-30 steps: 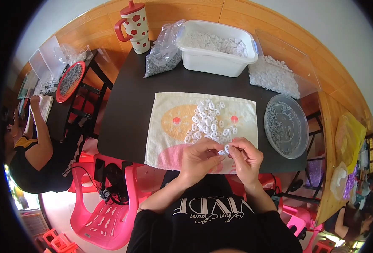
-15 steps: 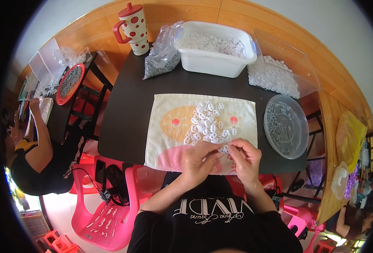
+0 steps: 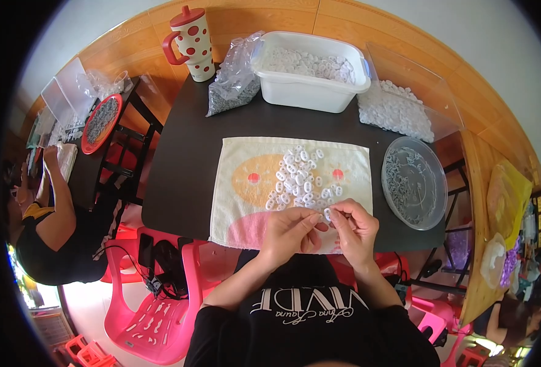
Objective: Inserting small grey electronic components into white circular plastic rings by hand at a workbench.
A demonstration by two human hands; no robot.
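Note:
A small white oval plastic piece with holes (image 3: 328,213) is pinched between the thumb and fingers of my right hand (image 3: 357,232). Just to its left, my left hand (image 3: 290,232) has thumb and forefinger pressed together; whatever they hold is too small to make out. Both hands are over the near edge of a cream towel (image 3: 232,160) with orange and pink shapes. Beyond my fingertips, a loose pile of similar white pieces (image 3: 296,178) lies on the towel.
Along the dark table's (image 3: 179,165) back stand a spotted tumbler (image 3: 196,49), a bag of grey bits (image 3: 234,92), a white tub (image 3: 307,93) and a clear box of white pieces (image 3: 396,113). A round clear tray (image 3: 415,183) of small grey parts sits right. Another person (image 3: 53,226) works left.
My left fingertips have drawn slightly left, away from the white piece in my right hand. The right hand stays nearly in place, and the piece shows more fully.

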